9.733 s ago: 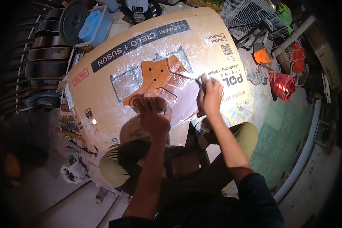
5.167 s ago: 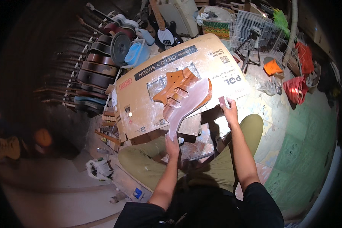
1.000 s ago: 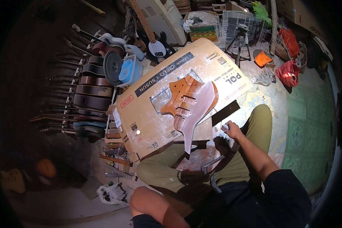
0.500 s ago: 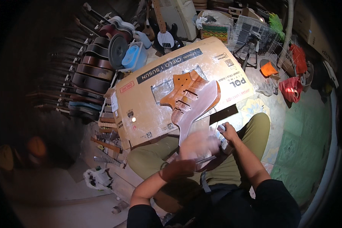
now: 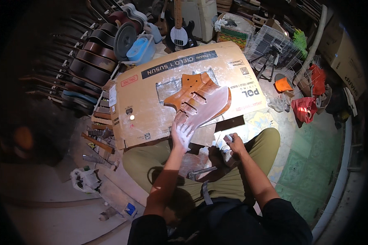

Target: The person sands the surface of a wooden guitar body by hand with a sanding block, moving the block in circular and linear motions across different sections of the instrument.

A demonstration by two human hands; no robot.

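An electric guitar body, orange-brown with a dusty pale strip and two pickup slots, lies tilted on a flat cardboard box. Pale dust coats my left hand, its fingers stretched out over the near end of the body. My right hand is closed round a small dark block, apart from the body and above my right leg. The underside of the block is hidden. Between my legs there is a metal tool with a long handle, its kind unclear.
Many guitars stand in a row at the left. Beyond the box are a blue tub, a black and white guitar and a wire cage. An orange spool and a red bag sit at the right.
My left hand, blurred over my lap before, now rests on the near end of the guitar body. The right hand stays near my right leg with the block. The whole view has shifted slightly.
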